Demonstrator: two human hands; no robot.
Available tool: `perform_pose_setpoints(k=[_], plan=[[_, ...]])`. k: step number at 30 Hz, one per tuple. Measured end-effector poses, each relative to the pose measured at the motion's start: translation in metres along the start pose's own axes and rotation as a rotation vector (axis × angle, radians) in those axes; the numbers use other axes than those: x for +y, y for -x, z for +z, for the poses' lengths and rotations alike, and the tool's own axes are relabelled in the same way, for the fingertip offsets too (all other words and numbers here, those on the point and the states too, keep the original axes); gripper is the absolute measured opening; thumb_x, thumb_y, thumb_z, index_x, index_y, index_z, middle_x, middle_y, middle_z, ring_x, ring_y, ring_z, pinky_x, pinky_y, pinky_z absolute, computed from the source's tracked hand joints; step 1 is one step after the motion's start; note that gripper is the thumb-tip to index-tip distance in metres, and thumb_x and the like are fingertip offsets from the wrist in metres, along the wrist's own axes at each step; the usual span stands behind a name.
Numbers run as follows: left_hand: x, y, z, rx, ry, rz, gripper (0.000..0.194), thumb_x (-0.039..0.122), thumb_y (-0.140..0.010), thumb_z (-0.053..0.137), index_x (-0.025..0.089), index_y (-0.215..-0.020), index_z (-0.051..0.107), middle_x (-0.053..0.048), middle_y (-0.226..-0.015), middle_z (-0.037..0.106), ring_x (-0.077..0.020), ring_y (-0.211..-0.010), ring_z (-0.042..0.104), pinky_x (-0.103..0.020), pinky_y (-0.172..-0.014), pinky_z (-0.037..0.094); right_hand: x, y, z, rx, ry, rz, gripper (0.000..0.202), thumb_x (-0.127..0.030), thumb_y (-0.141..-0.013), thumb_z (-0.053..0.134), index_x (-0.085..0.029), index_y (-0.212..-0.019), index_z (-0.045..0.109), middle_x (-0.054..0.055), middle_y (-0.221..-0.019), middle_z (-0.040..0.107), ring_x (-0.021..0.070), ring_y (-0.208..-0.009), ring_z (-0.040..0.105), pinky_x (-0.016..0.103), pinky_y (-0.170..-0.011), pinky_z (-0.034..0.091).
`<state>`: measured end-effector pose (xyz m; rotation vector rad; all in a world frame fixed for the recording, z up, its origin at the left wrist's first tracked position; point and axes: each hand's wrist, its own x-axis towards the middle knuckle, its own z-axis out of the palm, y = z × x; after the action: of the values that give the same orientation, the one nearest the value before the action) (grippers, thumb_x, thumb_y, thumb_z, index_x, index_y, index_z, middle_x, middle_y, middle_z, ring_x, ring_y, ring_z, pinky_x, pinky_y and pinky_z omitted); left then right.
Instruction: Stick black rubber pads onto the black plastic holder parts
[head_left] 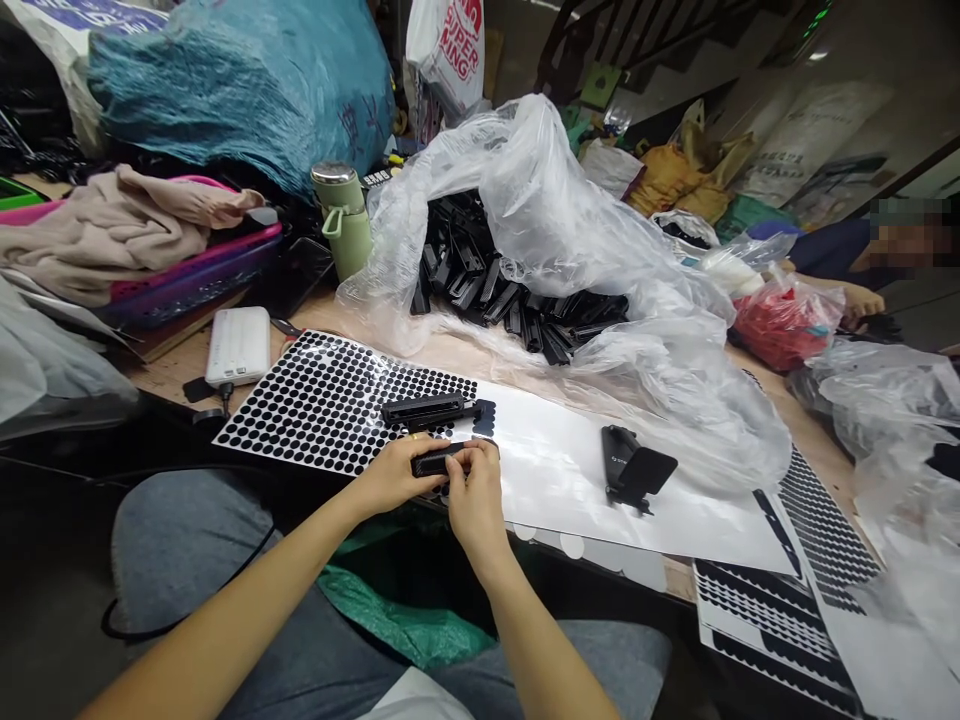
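My left hand [405, 468] is closed on the left end of a black plastic part [436, 460]. On the same part's right end, the fingers of my right hand [476, 490] are pressed together. Just beyond my hands, another black part [424, 408] lies on a white sheet of round black stickers [315, 390]. The sheet's right portion is bare white, and a black folding piece [634, 465] rests there. Farther back, an open clear plastic bag [540, 180] holds many black parts [480, 270].
Left of the sticker sheet are a white power bank [238, 345] and a basket with cloth [195, 260]. A green flask [345, 220] stands behind. More sticker sheets [780, 610] hang over the right edge. A person's hand [862, 303] shows at far right beside a red bag [787, 320].
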<state>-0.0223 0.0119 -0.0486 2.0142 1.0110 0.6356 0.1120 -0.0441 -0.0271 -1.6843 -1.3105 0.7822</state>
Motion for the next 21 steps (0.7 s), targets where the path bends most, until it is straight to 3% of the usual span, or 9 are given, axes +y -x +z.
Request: perform_pose_setpoints(k=[8,12,15,17,19,21], plan=[[0.000,0.000,0.001,-0.004,-0.011,0.001,0.042,0.032,-0.074,0.059,0.018,-0.113,0.057,-0.007,-0.105,0.061,-0.0204,-0.098,0.057,-0.032,-0.087,0.044,0.004,0.002,0.004,0.038,0.045,-0.034,0.011,-0.022,-0.081,0.045,-0.019,-0.071,0.046,0.009,-0.103,0.045,0.0203,-0.105,0.044,0.036,-0.090,0.035],[0.006,-0.002,-0.003,0.018,-0.015,-0.007,0.041,0.029,-0.073,0.060,0.018,-0.112,0.058,-0.007,-0.103,0.062,-0.0208,-0.095,0.058,-0.032,-0.084,0.045,0.008,0.000,0.004,0.140,0.084,0.007,0.018,-0.034,-0.074,0.057,-0.021,-0.076,0.045,0.004,-0.089,0.047,0.0178,-0.082,0.049,0.032,-0.074,0.040],[0.017,0.010,-0.001,0.003,0.008,-0.006,0.039,0.031,-0.073,0.061,0.019,-0.111,0.059,-0.006,-0.099,0.063,-0.0201,-0.092,0.059,-0.033,-0.082,0.046,0.010,0.002,-0.015,0.274,0.032,0.037,0.029,-0.040,-0.073,0.058,-0.021,-0.088,0.044,0.002,-0.090,0.047,0.0148,-0.073,0.047,0.030,-0.069,0.040],[0.026,0.025,0.005,-0.079,0.012,0.030,0.041,0.033,-0.074,0.061,0.021,-0.113,0.057,-0.005,-0.102,0.063,-0.0199,-0.094,0.059,-0.033,-0.085,0.045,0.012,0.009,-0.039,0.380,-0.029,0.035,0.029,-0.040,-0.075,0.056,-0.020,-0.092,0.044,0.004,-0.097,0.048,0.0138,-0.074,0.047,0.029,-0.070,0.039],[0.040,0.037,0.009,-0.172,-0.021,0.083,0.055,0.039,-0.068,0.067,0.023,-0.118,0.053,-0.007,-0.112,0.059,-0.0229,-0.103,0.055,-0.037,-0.089,0.043,0.013,0.020,-0.064,0.461,-0.073,0.044,0.027,-0.040,-0.076,0.055,-0.020,-0.091,0.045,0.005,-0.102,0.049,0.0134,-0.076,0.048,0.030,-0.072,0.039],[0.060,0.036,0.000,-0.148,-0.057,0.123,0.073,0.047,-0.058,0.072,0.024,-0.124,0.048,-0.009,-0.122,0.054,-0.0261,-0.109,0.051,-0.039,-0.089,0.044,0.010,0.035,-0.079,0.527,-0.134,0.044,0.026,-0.040,-0.075,0.057,-0.020,-0.087,0.046,0.005,-0.102,0.050,0.0139,-0.079,0.049,0.030,-0.074,0.039]])
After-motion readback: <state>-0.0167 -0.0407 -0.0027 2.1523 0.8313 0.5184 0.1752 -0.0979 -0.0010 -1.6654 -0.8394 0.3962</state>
